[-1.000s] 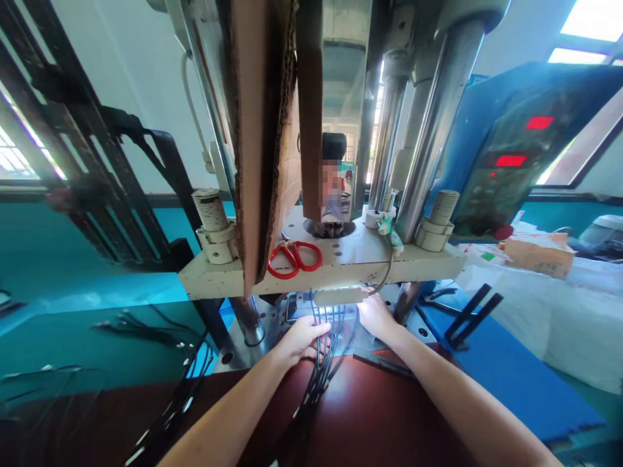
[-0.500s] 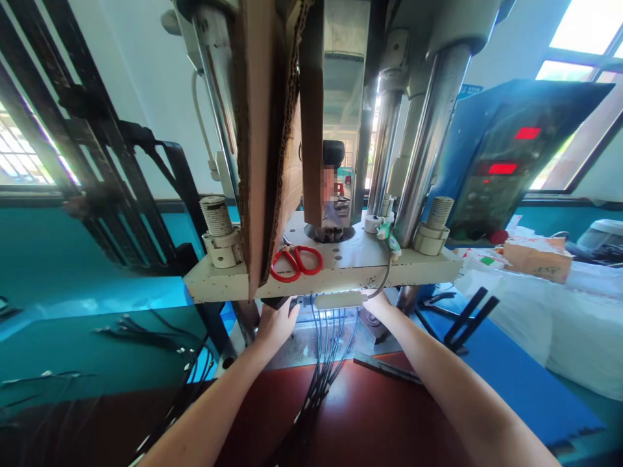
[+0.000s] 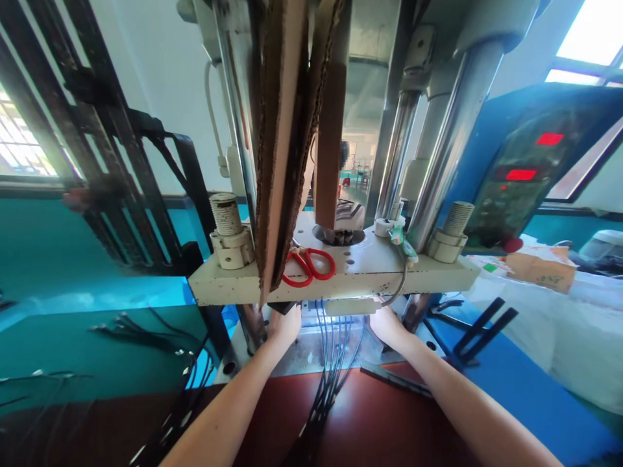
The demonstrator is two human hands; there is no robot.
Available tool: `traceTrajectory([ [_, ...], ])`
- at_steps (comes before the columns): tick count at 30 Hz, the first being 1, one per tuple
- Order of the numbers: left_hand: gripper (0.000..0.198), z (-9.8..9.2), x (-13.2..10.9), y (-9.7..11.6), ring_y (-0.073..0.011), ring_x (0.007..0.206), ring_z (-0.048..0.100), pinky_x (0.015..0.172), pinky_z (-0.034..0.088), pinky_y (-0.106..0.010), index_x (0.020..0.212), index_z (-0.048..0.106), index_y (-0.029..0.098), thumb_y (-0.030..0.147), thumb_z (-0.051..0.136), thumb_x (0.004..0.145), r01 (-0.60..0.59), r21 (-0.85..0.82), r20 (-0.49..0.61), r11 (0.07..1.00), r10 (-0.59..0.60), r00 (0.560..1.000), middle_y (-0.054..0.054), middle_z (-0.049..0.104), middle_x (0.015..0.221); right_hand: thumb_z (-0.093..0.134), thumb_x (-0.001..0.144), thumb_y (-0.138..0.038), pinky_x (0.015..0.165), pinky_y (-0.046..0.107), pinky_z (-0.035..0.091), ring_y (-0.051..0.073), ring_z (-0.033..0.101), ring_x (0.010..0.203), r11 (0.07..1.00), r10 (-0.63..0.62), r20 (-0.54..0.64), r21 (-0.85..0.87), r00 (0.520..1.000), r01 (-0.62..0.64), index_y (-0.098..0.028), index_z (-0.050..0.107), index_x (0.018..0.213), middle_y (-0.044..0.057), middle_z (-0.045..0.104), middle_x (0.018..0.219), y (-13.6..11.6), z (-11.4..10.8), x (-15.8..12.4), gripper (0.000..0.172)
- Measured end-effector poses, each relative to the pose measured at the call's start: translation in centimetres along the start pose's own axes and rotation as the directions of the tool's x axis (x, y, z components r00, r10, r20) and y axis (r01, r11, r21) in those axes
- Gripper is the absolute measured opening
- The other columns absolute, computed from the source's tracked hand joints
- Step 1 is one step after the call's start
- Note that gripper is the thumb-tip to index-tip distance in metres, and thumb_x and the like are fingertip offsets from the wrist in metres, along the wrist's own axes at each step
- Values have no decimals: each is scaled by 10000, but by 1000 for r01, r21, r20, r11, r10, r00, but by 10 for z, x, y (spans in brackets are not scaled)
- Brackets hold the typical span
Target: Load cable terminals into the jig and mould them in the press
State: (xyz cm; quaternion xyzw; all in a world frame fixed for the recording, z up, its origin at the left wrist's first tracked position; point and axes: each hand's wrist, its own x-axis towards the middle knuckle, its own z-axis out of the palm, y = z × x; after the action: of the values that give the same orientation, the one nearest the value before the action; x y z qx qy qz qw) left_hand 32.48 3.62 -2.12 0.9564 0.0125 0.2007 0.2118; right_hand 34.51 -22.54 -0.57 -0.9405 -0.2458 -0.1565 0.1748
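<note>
Both arms reach beneath the cream steel plate (image 3: 442, 282) of a press. My left hand (image 3: 286, 324) is under its left half, beside a dark block (image 3: 282, 307); the plate hides the fingers. On the other side my right hand (image 3: 388, 324) is near the right end of a pale lamp bar (image 3: 353, 307), with its fingertips also out of sight. Between the hands, several thin black cables (image 3: 327, 370) run from under the plate down over the reddish-brown table (image 3: 370, 421). What each hand touches there is hidden.
Red-handled scissors (image 3: 309, 267) lie on the plate beside upright cardboard (image 3: 277, 162). A dark metal bar (image 3: 394, 379) rests on the table near my right forearm. More cables (image 3: 141, 334) lie on the left. A blue control box (image 3: 525, 162) with red displays stands right.
The view has shifted slightly, so the press appears further right and a bit lower. My left thumb, visible before, is now less distinct. Both hands remain under the plate.
</note>
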Motion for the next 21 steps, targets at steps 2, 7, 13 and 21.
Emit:
traceTrajectory([
  [2, 270, -2, -6, 5, -259, 918, 588, 833, 440, -374, 1013, 575, 134, 157, 367, 842, -27, 0, -25, 1000, 27, 999, -130, 637, 940, 354, 689, 45, 923, 365, 394, 238, 461, 1107, 999, -46, -17, -17, 999, 46, -145, 546, 1170, 113, 563, 1148, 1, 4, -3, 552],
  [7, 340, -15, -21, 27, -205, 1110, 481, 973, 368, -347, 1184, 492, 180, 186, 352, 874, -356, -58, -38, 933, 354, 934, -74, 578, 1116, 382, 667, 37, 864, 346, 402, 243, 501, 1016, 994, -86, -3, -70, 996, 85, -177, 548, 1159, 89, 595, 1058, 2, 7, 1, 562],
  [13, 310, -19, -17, 48, -216, 1075, 491, 955, 366, -369, 1147, 537, 177, 250, 416, 872, -469, -122, 3, 875, 473, 881, -64, 587, 1117, 414, 651, 31, 823, 339, 405, 240, 481, 1030, 985, -47, 41, -162, 998, 53, -165, 518, 1190, 105, 568, 1111, 1, 7, 3, 583],
  [21, 346, -18, -10, 70, -222, 1083, 494, 941, 368, -360, 1178, 534, 244, 358, 473, 856, -571, -126, 58, 811, 581, 812, -27, 573, 1179, 421, 773, -10, 795, 365, 381, 253, 476, 1036, 952, -73, 66, -293, 995, 89, -221, 566, 1131, 103, 589, 1080, -18, -10, 3, 440],
])
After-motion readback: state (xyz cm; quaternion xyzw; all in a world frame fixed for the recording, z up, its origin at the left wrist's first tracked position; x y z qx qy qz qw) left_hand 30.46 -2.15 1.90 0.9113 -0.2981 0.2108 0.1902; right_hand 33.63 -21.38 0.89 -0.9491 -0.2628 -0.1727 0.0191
